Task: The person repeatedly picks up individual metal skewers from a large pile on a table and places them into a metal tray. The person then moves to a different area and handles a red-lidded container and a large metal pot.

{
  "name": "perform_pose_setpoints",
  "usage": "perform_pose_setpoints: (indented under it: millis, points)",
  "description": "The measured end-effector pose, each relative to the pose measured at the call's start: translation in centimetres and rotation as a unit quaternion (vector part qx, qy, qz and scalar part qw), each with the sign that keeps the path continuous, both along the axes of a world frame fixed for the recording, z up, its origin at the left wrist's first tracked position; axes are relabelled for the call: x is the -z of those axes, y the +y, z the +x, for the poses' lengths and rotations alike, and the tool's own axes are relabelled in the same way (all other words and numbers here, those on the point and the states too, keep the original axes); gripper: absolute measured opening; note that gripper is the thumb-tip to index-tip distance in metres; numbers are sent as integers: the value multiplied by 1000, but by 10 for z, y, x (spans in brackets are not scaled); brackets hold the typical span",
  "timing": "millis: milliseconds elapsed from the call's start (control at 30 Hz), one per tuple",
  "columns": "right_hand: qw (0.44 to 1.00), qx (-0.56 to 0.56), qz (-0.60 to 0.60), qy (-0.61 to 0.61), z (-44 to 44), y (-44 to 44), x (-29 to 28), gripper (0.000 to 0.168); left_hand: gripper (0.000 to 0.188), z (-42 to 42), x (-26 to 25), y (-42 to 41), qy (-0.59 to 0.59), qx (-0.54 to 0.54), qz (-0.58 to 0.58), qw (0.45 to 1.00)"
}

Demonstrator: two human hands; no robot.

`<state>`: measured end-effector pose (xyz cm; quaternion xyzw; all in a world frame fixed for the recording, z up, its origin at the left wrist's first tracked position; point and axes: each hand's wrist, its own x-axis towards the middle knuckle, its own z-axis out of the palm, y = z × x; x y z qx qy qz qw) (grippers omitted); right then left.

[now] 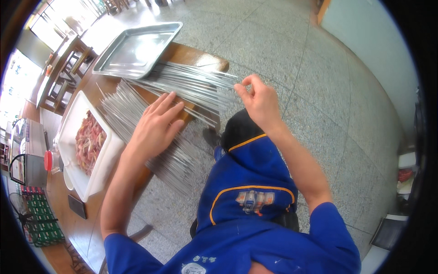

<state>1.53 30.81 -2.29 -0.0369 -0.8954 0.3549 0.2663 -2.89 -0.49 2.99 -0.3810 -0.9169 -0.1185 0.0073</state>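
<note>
Long thin metal skewers (191, 82) lie side by side on the wooden table, their ends sticking out past its edge. My right hand (260, 97) is at those ends, thumb and forefinger pinched on a skewer tip. A second fanned pile of metal skewers (125, 106) lies nearer to me, and my left hand (155, 126) rests over it with fingers apart. The left fingertips reach towards a few skewers between the two groups. Part of the nearer pile is hidden under my left hand and forearm. A shiny metal tray (133, 51) covers the far ends of the first group.
A white plastic tub (118, 144) of sliced raw meat (89, 142) stands on the wooden table (202, 60). Near it are a red-lidded jar (48, 161) and a dark phone (77, 206). A green patterned box (42, 217) sits at the left. Grey tiled floor (328, 137) stretches right.
</note>
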Motion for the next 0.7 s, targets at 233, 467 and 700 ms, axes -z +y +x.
perform_pose_setpoints:
  millis: [233,467,700]
  points:
    - [988,-110,-111,18,67,-51,1,11,49,8,6,-5,11,-4,9,1000]
    - [990,-101,-90,34,65,-63,13,12,44,11,3,-10,19,14,35,999]
    - [986,-113,-118,13,74,-73,24,20,40,3,-9,-1,83,35,54,994]
